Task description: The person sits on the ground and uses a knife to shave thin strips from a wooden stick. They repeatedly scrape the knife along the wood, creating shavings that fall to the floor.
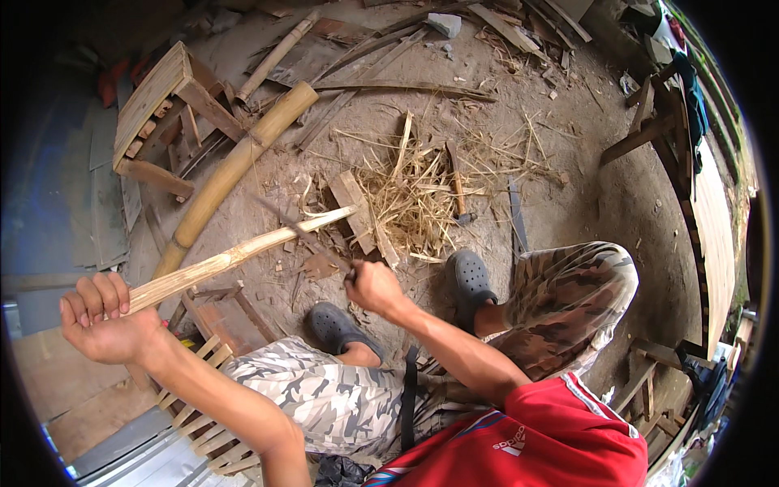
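The stick (223,261) was held slantwise on the left of the scene, its near left end gripped in the left hand (105,316), with the fingers wrapped round the wood. Its pale, pared length was pointed far and to the right, and its tapered tip was seen over the block (349,195); whether the two were touching could not be told.

The knife (280,214) was held in the right hand (375,288), whose fingers were closed in a fist round the handle, mostly hidden by them. The dark, narrow blade was laid across the stick near its tapered part and was pointed far and to the left. Whether its edge was sunk into the wood could not be made out.

The ground just right of the block was covered by a heap of straw-coloured shavings (414,199). A hammer (458,187) was set among them, its dark head turned to the near side. A thin dark strip (517,215) was left lying to the right of the hammer.

A thick bamboo pole (227,174) was stretched along the left, beyond the stick, partly in front of a wooden frame (154,97). Grey clogs (469,280) were worn on both feet, patterned trousers (300,398) on the legs, and a red shirt (568,430) above.
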A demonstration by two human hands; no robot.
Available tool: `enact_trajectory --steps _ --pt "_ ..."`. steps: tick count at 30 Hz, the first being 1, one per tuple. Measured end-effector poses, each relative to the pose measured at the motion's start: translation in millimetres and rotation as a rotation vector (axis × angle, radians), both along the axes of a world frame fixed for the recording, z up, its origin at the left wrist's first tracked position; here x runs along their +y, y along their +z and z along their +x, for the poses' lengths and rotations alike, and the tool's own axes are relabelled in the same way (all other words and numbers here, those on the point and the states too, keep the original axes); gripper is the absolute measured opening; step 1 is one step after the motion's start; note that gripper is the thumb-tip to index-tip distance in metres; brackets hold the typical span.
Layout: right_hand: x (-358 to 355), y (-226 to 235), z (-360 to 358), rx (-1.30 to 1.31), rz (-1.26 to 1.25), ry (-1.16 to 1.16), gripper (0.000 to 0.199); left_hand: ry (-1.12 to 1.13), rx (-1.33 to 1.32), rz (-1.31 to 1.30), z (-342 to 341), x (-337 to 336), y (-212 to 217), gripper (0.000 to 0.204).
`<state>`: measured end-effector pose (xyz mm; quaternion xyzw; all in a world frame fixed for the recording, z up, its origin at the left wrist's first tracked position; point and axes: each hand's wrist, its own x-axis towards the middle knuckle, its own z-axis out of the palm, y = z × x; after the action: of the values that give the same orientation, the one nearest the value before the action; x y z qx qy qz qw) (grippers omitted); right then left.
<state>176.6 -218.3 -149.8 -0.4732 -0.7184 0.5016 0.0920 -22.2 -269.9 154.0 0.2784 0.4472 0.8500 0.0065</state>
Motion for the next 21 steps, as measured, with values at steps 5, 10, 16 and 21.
enact_trajectory --steps 5,10,16,21 --pt "3.4 -41.2 -1.7 0.061 0.136 0.058 0.027 -0.029 -0.002 -0.027 2.1 3.7 3.7 0.039" --pt "53.0 -106.8 33.8 -0.340 -0.112 -0.044 0.035 -0.075 -0.013 0.011 -12.9 6.9 -1.5 0.039" --pt "8.7 -42.4 -8.3 0.077 0.055 0.105 0.028 0.018 0.004 -0.040 -7.7 -4.9 0.6 0.039" --pt "45.3 -132.6 26.8 -0.296 -0.052 0.002 0.037 0.007 -0.029 -0.006 -13.8 3.1 -3.4 0.038"
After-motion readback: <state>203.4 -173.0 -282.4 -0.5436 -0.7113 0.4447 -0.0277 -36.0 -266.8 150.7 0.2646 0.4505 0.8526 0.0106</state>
